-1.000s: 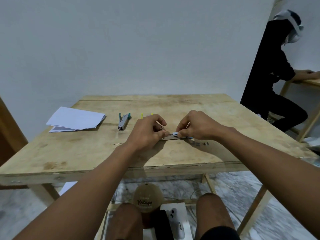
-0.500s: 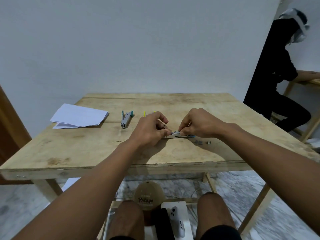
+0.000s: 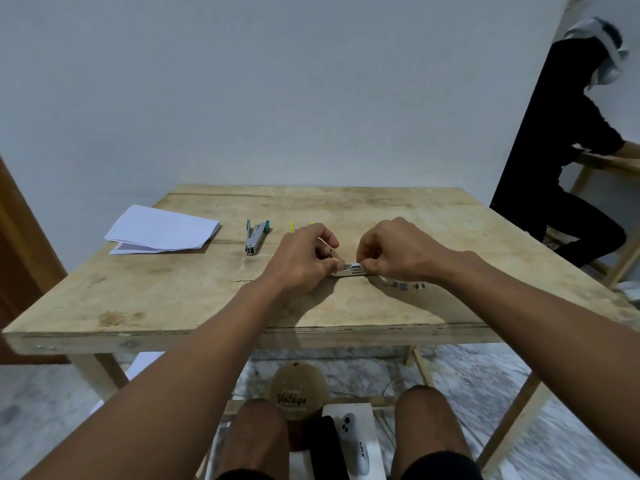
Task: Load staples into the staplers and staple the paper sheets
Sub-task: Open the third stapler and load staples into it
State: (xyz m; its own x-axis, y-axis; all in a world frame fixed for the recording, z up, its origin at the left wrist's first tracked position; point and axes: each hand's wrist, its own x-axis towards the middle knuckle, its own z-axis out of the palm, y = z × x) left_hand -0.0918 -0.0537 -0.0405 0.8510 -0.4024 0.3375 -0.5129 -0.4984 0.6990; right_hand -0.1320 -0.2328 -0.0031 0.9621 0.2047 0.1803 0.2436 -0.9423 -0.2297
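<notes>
A small metal stapler [image 3: 349, 270] lies on the wooden table [image 3: 173, 299] between my two hands, mostly hidden by my fingers. My left hand [image 3: 304, 258] pinches its left end. My right hand [image 3: 394, 252] pinches a short silver strip of staples [image 3: 355, 265] at the stapler's top. Several loose staple pieces [image 3: 403, 285] lie on the table just right of my right wrist. A second grey stapler with teal ends [image 3: 255, 236] lies farther back on the left. A yellow part [image 3: 293, 226] peeks out behind my left hand. A stack of white paper sheets [image 3: 162, 232] rests at the back left.
A person in black sits at another wooden table [image 3: 609, 162] at the far right. Under my table, between my knees, are a brown cap [image 3: 298, 393], a white box [image 3: 349, 438] and a small white device. A brown door edge stands at the left.
Both hands stay pinched over the small stapler; the fingertips have shifted slightly and the silver staple strip now shows between them. The view has drifted a little.
</notes>
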